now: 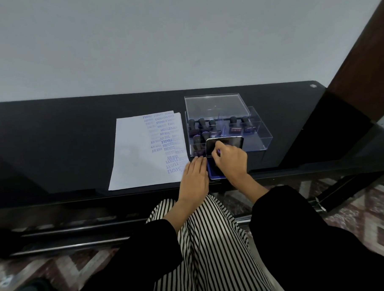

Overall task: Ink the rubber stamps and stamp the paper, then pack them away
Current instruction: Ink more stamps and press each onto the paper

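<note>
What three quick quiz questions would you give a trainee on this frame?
1. True or false: the lid of the ink pad stands raised.
2. Where do the stamps stand? A: in the clear box. B: in a cloth bag. C: in a drawer.
3. Which hand lies flat with straight fingers beside the ink pad?

Key: 1 true; 2 A; 3 the left hand.
</note>
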A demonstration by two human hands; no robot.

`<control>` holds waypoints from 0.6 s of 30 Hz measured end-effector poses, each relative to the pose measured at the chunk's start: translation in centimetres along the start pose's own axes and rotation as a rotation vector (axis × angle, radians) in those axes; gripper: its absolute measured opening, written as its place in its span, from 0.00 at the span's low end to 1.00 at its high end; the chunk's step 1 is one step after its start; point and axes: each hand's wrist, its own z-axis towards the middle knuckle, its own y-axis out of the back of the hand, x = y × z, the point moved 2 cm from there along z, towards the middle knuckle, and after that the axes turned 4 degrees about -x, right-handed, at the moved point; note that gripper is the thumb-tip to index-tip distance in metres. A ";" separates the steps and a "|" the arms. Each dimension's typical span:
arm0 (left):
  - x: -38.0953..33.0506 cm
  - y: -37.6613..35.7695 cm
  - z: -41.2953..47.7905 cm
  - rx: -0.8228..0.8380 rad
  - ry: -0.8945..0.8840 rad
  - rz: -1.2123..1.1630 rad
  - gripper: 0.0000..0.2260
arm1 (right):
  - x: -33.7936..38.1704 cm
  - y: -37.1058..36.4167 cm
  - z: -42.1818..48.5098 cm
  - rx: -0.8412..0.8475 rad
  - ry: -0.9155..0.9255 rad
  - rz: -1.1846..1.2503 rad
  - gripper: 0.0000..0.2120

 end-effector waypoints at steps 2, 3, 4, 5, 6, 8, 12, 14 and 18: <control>0.0 0.0 0.0 -0.001 -0.001 0.004 0.32 | 0.0 0.1 -0.2 0.010 0.000 0.016 0.14; 0.0 0.0 0.1 -0.006 -0.002 0.005 0.32 | 0.0 0.2 -0.4 0.009 0.000 0.027 0.14; 0.0 0.0 0.1 -0.009 -0.001 0.006 0.32 | 0.0 0.4 -0.5 0.003 0.001 0.036 0.14; 0.0 -0.1 0.1 -0.011 -0.002 0.007 0.32 | -0.1 0.5 -0.7 -0.003 0.004 0.039 0.14; 0.0 0.0 0.0 -0.010 -0.002 0.007 0.33 | -0.1 0.6 -0.8 -0.002 0.007 0.039 0.14; 0.0 0.1 0.0 -0.001 -0.005 -0.005 0.33 | 0.0 0.7 -0.7 0.013 0.010 0.030 0.14; 0.0 1.0 0.1 0.003 0.018 -0.146 0.23 | 0.1 1.1 -0.2 0.103 0.030 -0.014 0.11; 0.3 2.1 0.1 -0.071 0.036 -0.297 0.20 | 0.3 1.4 0.1 0.122 0.028 0.024 0.08; 2.8 5.1 0.6 -0.256 0.079 -0.463 0.16 | 3.3 3.4 1.5 -0.037 0.001 0.195 0.10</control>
